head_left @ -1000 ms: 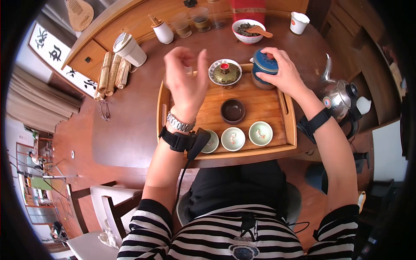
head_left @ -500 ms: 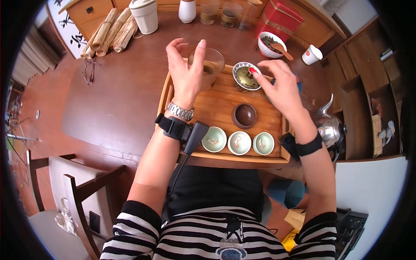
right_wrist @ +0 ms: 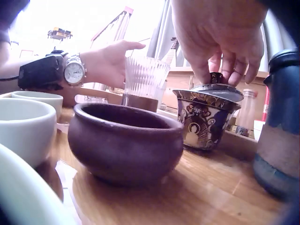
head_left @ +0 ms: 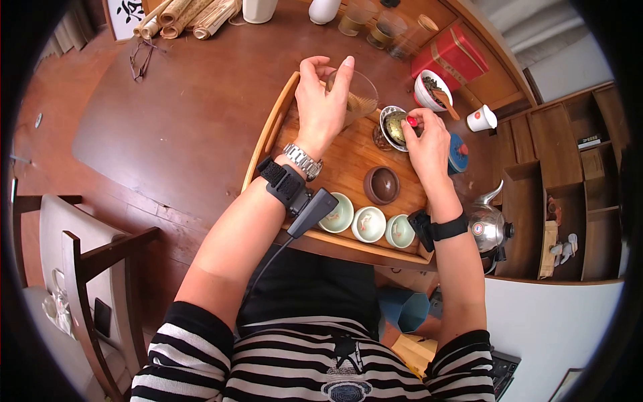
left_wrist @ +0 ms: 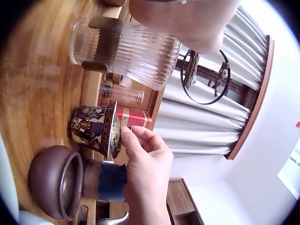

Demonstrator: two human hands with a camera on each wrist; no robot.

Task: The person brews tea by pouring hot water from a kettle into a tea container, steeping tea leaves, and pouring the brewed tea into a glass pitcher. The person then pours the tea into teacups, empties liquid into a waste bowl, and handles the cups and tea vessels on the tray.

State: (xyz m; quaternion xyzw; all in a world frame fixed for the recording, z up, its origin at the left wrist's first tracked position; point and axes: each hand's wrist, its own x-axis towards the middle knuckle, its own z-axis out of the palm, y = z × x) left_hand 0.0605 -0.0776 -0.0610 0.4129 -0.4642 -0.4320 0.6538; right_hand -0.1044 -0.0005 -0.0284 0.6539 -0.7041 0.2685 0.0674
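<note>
My right hand (head_left: 429, 141) pinches the red-topped knob of a gaiwan lid (head_left: 396, 128). In the right wrist view, this lid sits at the rim of the dark patterned gaiwan cup (right_wrist: 201, 124). A ribbed clear glass (left_wrist: 131, 51) with a brown band stands upright towards the tray's far left corner. Beside its rim is my left hand (head_left: 321, 110), thumb straight and fingers loosely bent; part of the glass is hidden behind it. Just right of the gaiwan stands a blue-topped pot (right_wrist: 281, 126). A brown bowl (head_left: 382, 185) sits nearer me.
Pale green cups (head_left: 368, 224) line the near edge of the wooden tray (head_left: 264, 144). A steel kettle (head_left: 485, 224) is at the right. Behind the tray stand a bowl of tea leaves (head_left: 429, 87), a red box (head_left: 455, 57) and a paper cup (head_left: 481, 119).
My right hand has left the blue pot's lid, moved left to the gaiwan and now pinches its lid knob. The left hand keeps its pose by the glass; the head view has swung right.
</note>
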